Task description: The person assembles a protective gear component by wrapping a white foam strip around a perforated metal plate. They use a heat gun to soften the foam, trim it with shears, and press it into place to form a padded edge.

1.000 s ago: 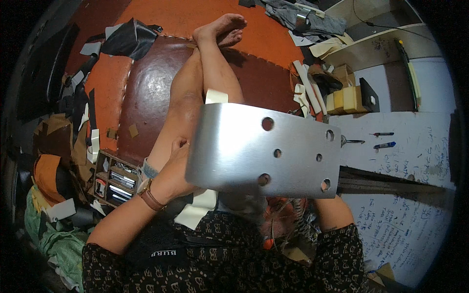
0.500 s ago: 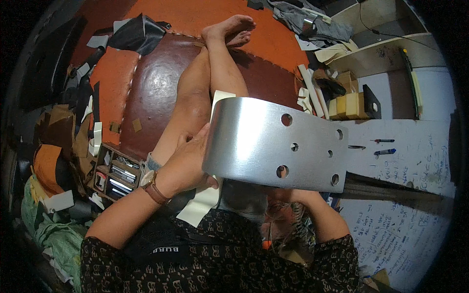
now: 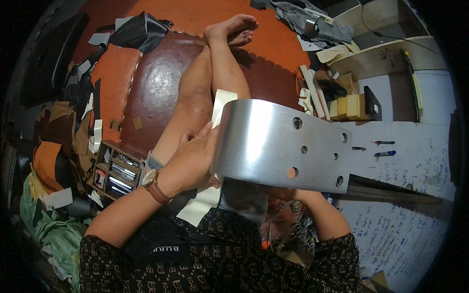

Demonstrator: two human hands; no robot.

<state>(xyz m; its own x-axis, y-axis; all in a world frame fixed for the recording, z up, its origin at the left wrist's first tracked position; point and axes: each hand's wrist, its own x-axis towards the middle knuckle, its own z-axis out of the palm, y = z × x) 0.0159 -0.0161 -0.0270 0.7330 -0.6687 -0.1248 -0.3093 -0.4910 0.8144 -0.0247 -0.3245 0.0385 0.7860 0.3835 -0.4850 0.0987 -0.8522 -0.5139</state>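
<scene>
A large curved plate of brushed silver metal (image 3: 264, 141), pierced with several round holes, fills the middle of the view and covers much of both hands. My left hand (image 3: 193, 158), with a brown-strapped watch (image 3: 155, 185) on its wrist, shows from behind the plate's left end. Its visible fingers are bent and the thumb is curled, closed on a long cream strip (image 3: 200, 204) that runs above and below the hand. Of my right arm (image 3: 312, 202) mostly the forearm shows; the right hand lies behind the plate, its fingers hidden. Some skin is visible through one lower hole.
Left of my lap sits a wooden compartment box (image 3: 119, 168) with metal tools. Dark leather pieces (image 3: 141, 31) and scraps lie on the orange and maroon floor covering (image 3: 151, 83). On the right, pens (image 3: 385, 153) rest on a white written-on surface (image 3: 410, 136), near yellow blocks (image 3: 348, 107).
The metal plate has shifted to the right in view, baring slightly more of my left hand. That hand has moved slightly to the right, with the cream strip still at it.
</scene>
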